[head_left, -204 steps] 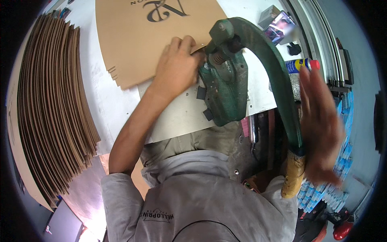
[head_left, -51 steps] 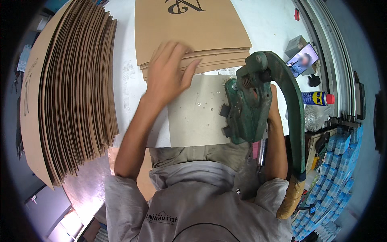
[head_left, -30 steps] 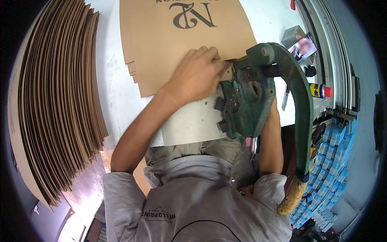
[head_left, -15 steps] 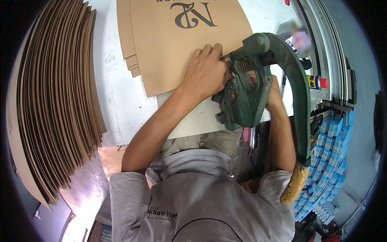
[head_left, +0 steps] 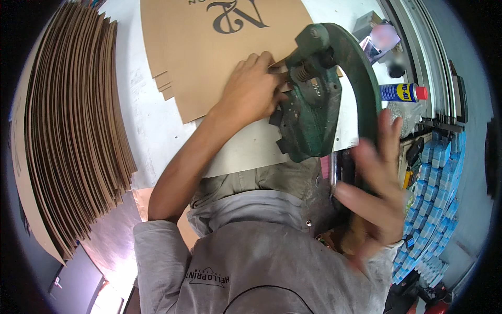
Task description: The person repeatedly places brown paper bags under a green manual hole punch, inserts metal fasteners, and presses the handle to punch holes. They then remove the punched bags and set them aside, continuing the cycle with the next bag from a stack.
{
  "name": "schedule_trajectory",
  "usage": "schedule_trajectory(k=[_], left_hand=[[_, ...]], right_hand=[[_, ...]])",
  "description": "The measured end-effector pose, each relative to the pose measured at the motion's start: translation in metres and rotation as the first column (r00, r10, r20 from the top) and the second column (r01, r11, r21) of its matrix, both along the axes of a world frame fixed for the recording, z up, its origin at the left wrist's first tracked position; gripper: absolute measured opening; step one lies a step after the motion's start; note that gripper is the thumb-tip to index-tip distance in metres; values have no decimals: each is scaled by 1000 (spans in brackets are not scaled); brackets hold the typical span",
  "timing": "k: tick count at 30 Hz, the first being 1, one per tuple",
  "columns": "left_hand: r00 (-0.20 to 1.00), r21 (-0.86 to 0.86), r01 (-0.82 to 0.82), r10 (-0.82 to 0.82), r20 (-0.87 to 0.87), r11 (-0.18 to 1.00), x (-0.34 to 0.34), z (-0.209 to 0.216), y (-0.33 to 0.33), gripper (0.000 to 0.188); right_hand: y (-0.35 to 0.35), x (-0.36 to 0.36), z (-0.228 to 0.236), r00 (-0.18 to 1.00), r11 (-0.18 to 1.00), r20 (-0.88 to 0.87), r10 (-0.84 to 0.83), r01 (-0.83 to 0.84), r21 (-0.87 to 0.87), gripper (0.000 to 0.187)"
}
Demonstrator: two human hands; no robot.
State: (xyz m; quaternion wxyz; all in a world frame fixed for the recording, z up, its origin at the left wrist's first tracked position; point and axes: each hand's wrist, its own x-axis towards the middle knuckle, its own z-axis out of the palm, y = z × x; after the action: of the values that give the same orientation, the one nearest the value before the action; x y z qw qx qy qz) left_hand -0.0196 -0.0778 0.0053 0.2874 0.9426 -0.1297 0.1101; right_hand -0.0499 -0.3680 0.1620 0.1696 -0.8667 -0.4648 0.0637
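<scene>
Brown cardboard looks light, fairly stiff, best held by its edge. The left hand grips that edge beside the press; the right hand, blurred, spreads open.

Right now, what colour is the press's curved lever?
Dark green: the head view shows the lever best.

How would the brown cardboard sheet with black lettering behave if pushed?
The brown cardboard sheet looks thin, so probably light; its flat, uncreased face suggests some stiffness. It may slide, since the brown sheets beneath lie staggered.
</scene>
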Motion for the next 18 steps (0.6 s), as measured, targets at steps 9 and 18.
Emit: schedule_trajectory(k=[9,18], left_hand=[[983,191,-24,-11,183,981,12,-22,11,27],[982,408,-186,170,77,894,-51,-1,52,56]], right_hand=[[-40,84,-146,841,845,-225,-492,524,112,19],[-17,82,-193,774,746,-453,-442,598,294,11]])
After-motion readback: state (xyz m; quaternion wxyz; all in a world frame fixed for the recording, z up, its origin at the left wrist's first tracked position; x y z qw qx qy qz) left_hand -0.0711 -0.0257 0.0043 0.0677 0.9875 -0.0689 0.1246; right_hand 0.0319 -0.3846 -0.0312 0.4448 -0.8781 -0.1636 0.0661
